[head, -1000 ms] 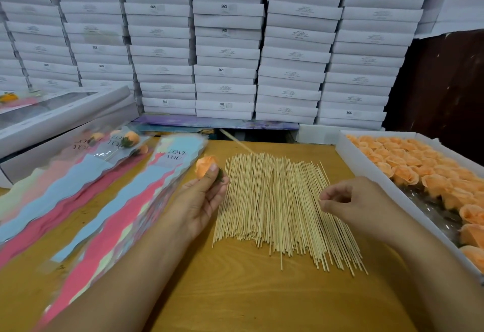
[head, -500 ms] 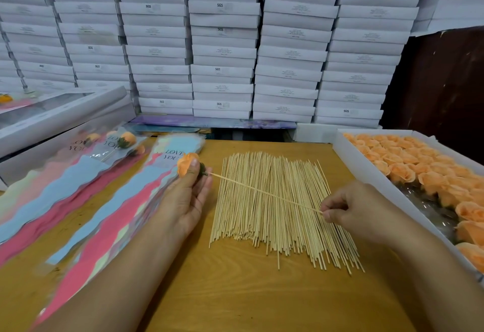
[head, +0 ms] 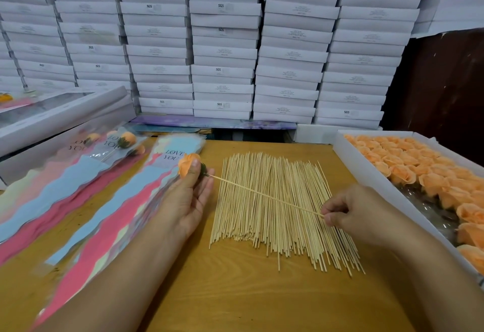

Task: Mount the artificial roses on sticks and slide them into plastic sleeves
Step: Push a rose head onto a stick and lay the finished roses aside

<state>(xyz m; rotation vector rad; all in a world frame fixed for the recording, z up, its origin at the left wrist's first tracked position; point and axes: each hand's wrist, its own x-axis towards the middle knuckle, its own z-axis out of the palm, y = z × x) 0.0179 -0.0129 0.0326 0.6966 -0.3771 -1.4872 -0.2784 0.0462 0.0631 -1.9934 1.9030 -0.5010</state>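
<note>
My left hand [head: 187, 198] holds an orange artificial rose [head: 187, 164] between thumb and fingers, above the top of a stack of plastic sleeves [head: 117, 208] printed "LOVE YOU". A thin wooden stick [head: 264, 195] runs from the rose's green base to my right hand [head: 352, 213], which pinches the stick's other end. Below the stick, a heap of loose sticks [head: 277, 208] is spread over the wooden table [head: 235, 292].
A white tray [head: 366, 171] full of orange roses lies at the right edge. A second pile of sleeves [head: 52, 195] at the left carries finished roses [head: 127, 139]. Flat white boxes [head: 222, 43] are stacked high behind the table.
My right hand picked a stick from the heap and its tip now sits in the rose's base. My left hand carried the rose leftward, over the sleeve stack.
</note>
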